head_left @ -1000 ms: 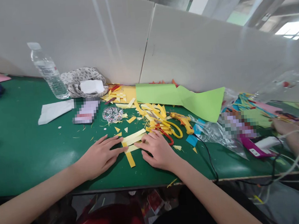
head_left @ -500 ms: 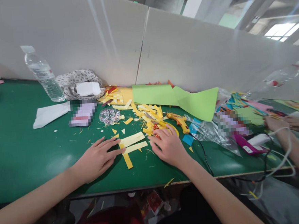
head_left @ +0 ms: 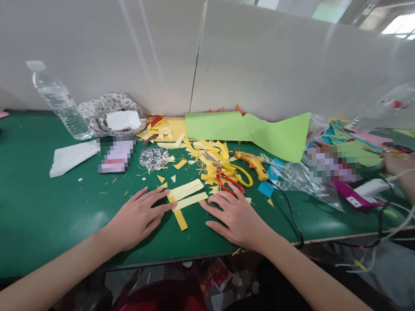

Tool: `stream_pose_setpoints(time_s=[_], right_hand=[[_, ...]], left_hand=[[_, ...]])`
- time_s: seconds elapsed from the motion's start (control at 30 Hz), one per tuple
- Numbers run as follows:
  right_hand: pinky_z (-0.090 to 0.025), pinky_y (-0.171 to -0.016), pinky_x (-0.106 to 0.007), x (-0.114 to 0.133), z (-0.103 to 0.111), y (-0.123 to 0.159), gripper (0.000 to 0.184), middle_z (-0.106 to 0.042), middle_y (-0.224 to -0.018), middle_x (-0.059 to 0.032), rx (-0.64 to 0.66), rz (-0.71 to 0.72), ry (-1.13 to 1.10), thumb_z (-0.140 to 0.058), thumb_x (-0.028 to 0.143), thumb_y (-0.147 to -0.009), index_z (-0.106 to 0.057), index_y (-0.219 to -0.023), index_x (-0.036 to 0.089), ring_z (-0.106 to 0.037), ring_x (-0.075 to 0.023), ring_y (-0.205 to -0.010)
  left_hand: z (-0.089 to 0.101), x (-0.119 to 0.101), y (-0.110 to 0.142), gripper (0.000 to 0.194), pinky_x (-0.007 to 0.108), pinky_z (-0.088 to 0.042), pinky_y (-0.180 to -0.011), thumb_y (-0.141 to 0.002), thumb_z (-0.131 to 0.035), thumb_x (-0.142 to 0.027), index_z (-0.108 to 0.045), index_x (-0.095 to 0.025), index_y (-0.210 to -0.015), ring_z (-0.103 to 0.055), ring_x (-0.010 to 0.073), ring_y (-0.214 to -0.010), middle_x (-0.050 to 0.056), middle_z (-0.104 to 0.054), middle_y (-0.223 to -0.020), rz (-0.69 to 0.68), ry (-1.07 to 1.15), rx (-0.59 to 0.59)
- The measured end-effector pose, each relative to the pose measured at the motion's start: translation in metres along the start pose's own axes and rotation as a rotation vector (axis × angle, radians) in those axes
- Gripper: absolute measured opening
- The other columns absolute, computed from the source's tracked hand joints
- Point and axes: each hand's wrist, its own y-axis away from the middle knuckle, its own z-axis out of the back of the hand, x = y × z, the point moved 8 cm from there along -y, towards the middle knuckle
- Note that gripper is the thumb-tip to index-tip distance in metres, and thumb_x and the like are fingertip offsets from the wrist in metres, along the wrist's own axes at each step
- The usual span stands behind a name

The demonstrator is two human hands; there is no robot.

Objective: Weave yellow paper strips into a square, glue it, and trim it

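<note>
My left hand (head_left: 137, 219) lies flat with fingers stretched, its fingertips on the left ends of paper strips. Two pale yellow strips (head_left: 186, 190) run side by side to the right across a darker yellow strip (head_left: 181, 221), which slants toward the table's front edge. Fingers spread, my right hand (head_left: 236, 215) is at the right end of the lower pale strip; whether a fingertip touches it I cannot tell. Just beyond that hand, scissors with red and yellow handle loops (head_left: 244, 173) lie among yellow paper scraps (head_left: 207, 156).
A yellow glue gun (head_left: 253, 163) with a black cord lies right of the scraps. Behind are green paper (head_left: 216, 126), a water bottle (head_left: 62, 106) and a patterned cloth bag (head_left: 99, 111). A round dish of beads (head_left: 153, 158) sits nearby. Another person's hands (head_left: 400, 164) work at the right.
My right hand has drawn back toward me from the scissors to the strips' right end, uncovering the red handle. My left hand stays on the strips. The view has shifted slightly.
</note>
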Motion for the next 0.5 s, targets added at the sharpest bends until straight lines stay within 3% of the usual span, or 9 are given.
stream_pose_setpoints(time_s=[0.17, 0.27, 0.5], right_hand=[[-0.025, -0.101, -0.051, -0.018, 0.007, 0.014, 0.033, -0.065, -0.099, -0.0082, -0.064, -0.096, 0.081, -0.043, 0.038, -0.089, -0.064, -0.105, 0.018, -0.053, -0.0237, -0.099], [-0.027, -0.102, -0.049, -0.020, 0.008, 0.015, 0.033, -0.065, -0.103, -0.0087, -0.101, -0.108, 0.064, -0.045, 0.034, -0.089, -0.060, -0.112, 0.016, -0.054, -0.0227, -0.101], [-0.022, -0.105, -0.049, 0.027, -0.006, -0.003, 0.039, -0.062, -0.116, -0.0090, -0.046, 0.084, -0.114, -0.039, 0.036, -0.091, -0.053, -0.120, 0.015, -0.050, -0.0220, -0.112]], left_hand=[[-0.002, 0.000, 0.000, 0.046, 0.048, -0.034, -0.102, -0.090, -0.036, -0.019, -0.039, -0.037, -0.132, -0.039, 0.0225, -0.127, 0.002, -0.045, -0.136, 0.003, -0.017, 0.031], [-0.002, -0.001, 0.000, 0.045, 0.047, -0.033, -0.103, -0.090, -0.036, -0.019, -0.039, -0.035, -0.133, -0.039, 0.0223, -0.127, 0.003, -0.045, -0.137, -0.011, -0.046, 0.041], [0.001, -0.007, -0.003, 0.042, 0.048, -0.028, -0.104, -0.091, -0.037, -0.021, -0.042, -0.031, -0.131, -0.040, 0.0233, -0.127, 0.008, -0.046, -0.136, -0.093, -0.182, 0.088]])
